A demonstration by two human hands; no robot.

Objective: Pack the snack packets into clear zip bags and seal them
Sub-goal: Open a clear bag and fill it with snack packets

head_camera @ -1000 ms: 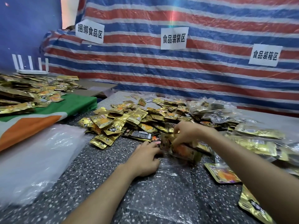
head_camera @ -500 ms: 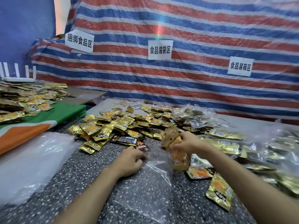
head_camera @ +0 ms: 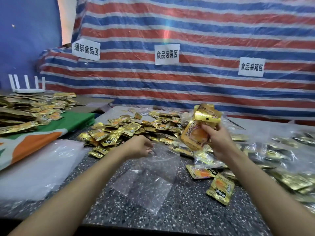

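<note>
My right hand (head_camera: 217, 138) grips a bundle of gold and orange snack packets (head_camera: 198, 130), raised above the speckled table (head_camera: 187, 210). My left hand (head_camera: 139, 147) pinches the top edge of a clear zip bag (head_camera: 150, 178) that hangs down onto the table in front of me. The bag looks empty and its mouth is lifted. A heap of loose gold snack packets (head_camera: 129, 130) lies behind both hands.
Filled clear bags (head_camera: 281, 160) pile up at the right, with two loose packets (head_camera: 220, 189) near my right forearm. A stack of empty clear bags (head_camera: 39, 167) lies at the left beside a green and orange cloth (head_camera: 51, 132). A striped tarp (head_camera: 204, 65) backs the table.
My right hand has lifted the bundle of packets up off the table. My left hand has raised the clear bag's top edge.
</note>
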